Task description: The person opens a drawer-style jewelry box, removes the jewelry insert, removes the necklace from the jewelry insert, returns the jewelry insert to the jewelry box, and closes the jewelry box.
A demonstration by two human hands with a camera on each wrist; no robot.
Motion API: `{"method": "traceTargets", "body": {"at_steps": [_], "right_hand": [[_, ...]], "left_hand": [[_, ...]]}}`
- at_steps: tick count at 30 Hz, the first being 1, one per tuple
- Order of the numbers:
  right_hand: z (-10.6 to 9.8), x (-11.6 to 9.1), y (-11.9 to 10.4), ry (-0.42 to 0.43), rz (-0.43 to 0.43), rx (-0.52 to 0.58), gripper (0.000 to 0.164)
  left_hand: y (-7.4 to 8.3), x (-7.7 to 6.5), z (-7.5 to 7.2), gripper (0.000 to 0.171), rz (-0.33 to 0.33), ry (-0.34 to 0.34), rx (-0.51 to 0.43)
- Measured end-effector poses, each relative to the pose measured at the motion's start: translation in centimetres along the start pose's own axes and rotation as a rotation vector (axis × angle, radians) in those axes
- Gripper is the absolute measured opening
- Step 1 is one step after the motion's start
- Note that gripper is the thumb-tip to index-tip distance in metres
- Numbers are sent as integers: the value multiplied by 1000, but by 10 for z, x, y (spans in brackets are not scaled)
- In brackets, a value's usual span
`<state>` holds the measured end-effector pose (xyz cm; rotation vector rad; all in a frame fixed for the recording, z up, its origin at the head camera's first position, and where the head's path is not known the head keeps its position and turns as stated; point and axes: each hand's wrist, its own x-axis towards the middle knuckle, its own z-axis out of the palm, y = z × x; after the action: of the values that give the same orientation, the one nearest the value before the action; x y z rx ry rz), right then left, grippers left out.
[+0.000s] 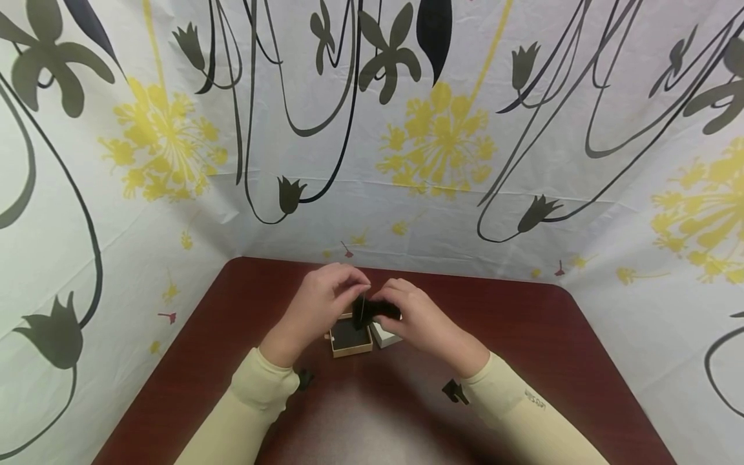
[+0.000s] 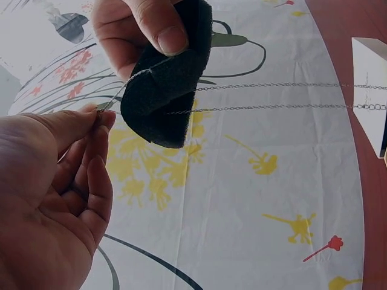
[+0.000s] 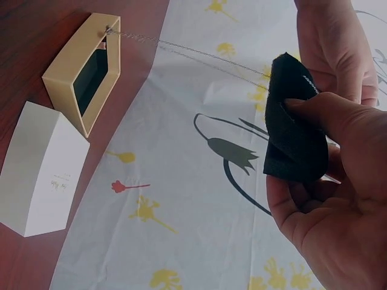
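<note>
Done: box (image 1: 351, 352) open, white lid (image 3: 39, 169) beside it. My L hand (image 1: 310, 300) pinches chain (image 2: 272, 86); my R hand (image 1: 421, 316) grips dk. pad (image 3: 296, 133) above box, chain across it. Remaining, prob.: securing or freeing chain; can't tell which.

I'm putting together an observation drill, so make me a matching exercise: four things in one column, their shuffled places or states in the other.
Column 1
1. Dark, curved, felt-like pad
2. Thin silver metal chain
3. Tan rectangular box
4. White rectangular box

Column 2
A. On the reddish-brown table, open, showing a dark inside
B. Gripped by the right hand
C. On the table, small lettering on one face
D. Pinched by the left hand

Right pairs: 1-B, 2-D, 3-A, 4-C
</note>
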<state>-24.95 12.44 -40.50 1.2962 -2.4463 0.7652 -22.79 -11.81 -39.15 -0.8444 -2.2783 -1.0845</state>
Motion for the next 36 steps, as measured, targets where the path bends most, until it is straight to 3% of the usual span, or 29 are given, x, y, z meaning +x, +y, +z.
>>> {"method": "traceTargets", "body": {"at_steps": [36], "right_hand": [[1,-2,-4,-43,32,-15,23]], "left_hand": [[3,2,-3,9,33,13,-40]]}}
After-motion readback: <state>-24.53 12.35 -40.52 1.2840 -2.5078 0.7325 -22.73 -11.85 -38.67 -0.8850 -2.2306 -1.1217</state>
